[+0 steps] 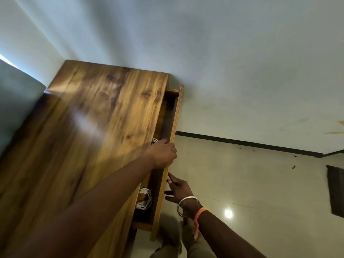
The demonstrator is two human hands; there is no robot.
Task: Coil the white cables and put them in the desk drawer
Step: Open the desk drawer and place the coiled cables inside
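The wooden desk (93, 127) has its drawer pulled partly out, and the drawer front (175, 116) stands a narrow gap from the desk edge. A coiled white cable (145, 200) lies inside the drawer near its close end. A small piece of another white cable (154, 140) shows just beyond my left hand. My left hand (163, 153) reaches across the desk top, its fingers curled over the top edge of the drawer front. My right hand (179, 189), with a metal bangle and an orange band at the wrist, rests its spread fingertips against the outer face of the drawer front.
A plain white wall (242, 71) runs behind the desk, with a black skirting strip (251, 143) along the pale tiled floor (260, 192). A dark mat (337, 190) lies at the right edge. My legs (176, 244) are below the drawer.
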